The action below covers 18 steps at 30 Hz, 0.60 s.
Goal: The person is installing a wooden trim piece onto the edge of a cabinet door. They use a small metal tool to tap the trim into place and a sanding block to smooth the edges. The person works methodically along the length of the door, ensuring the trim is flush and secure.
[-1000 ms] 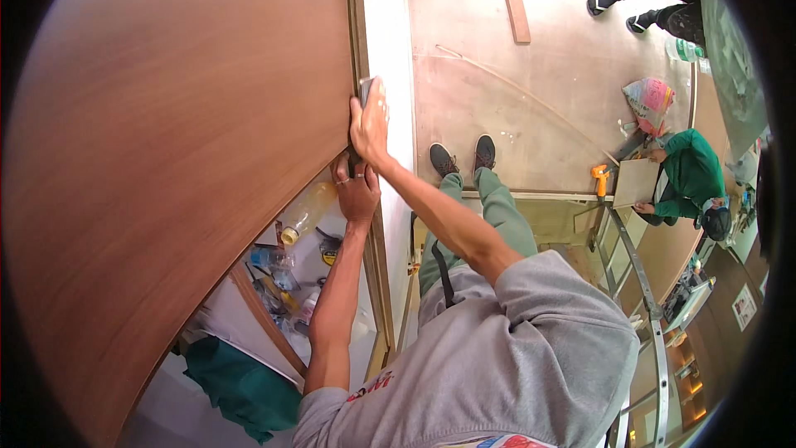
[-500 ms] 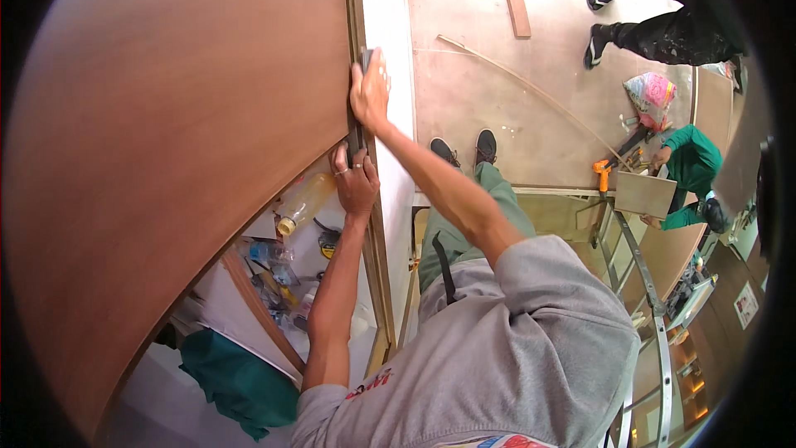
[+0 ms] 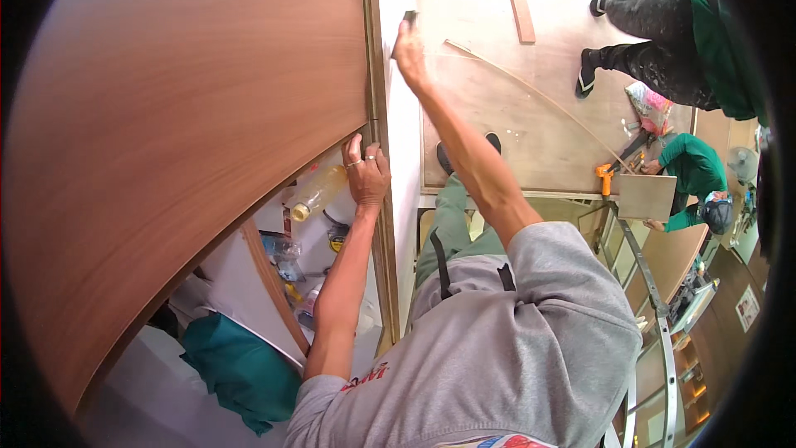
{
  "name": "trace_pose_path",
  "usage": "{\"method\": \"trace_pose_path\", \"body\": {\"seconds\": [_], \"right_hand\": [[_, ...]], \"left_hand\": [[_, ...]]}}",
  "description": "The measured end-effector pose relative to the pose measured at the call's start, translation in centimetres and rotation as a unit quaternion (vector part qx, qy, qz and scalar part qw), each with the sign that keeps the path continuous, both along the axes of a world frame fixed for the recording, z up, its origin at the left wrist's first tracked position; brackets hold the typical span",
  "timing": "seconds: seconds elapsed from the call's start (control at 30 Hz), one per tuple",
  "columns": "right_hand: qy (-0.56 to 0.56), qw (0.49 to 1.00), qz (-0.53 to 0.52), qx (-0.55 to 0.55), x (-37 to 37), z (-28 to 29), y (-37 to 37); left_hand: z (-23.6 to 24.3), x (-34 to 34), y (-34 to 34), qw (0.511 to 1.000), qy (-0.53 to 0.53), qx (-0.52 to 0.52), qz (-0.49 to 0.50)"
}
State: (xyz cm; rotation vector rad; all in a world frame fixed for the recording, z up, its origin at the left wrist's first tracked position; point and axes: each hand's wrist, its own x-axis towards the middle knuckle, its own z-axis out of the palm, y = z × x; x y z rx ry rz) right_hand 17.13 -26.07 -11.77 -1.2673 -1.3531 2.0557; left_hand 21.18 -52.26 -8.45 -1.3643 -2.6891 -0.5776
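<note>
My left hand (image 3: pixel 368 171) has its fingers curled on the lower corner of the brown wood panel (image 3: pixel 191 91), against the narrow wooden frame strip (image 3: pixel 373 91). My right hand (image 3: pixel 412 58) is up at the white wall edge (image 3: pixel 398 158), closed on a dark, flat block (image 3: pixel 409 17) that is blurred and mostly hidden. Below the panel, beside my left wrist, lie a yellowish plastic bottle (image 3: pixel 319 192), a yellow-and-black tape measure (image 3: pixel 338 238) and other small items.
A ladder (image 3: pixel 637 257) stands at my right. A person in green (image 3: pixel 696 162) holds a board (image 3: pixel 647 197) beside an orange drill (image 3: pixel 604 178). Another person's legs (image 3: pixel 643 58) are at upper right. A long thin strip (image 3: pixel 539 91), a short plank (image 3: pixel 516 4) and a teal cloth (image 3: pixel 232 369) lie about.
My right hand slid upward along the edge with the block and now sits farther right, toward the white face. My left hand stayed at the panel corner. The standing person's legs came further into view.
</note>
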Motion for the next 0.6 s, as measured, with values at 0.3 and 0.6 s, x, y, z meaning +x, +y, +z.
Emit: {"method": "trace_pose_path", "body": {"seconds": [0.3, 0.6], "right_hand": [[0.111, 0.993, -0.009, -0.048, 7.6, 2.0, -9.2], [0.127, 0.992, 0.027, -0.005, 6.6, 5.8, -9.9]], "left_hand": [[0.6, -0.1, 0.8, 1.0, -0.005, 0.012, -0.026], [0.8, -0.1, 1.0, 0.999, 0.006, 0.01, -0.035]]}}
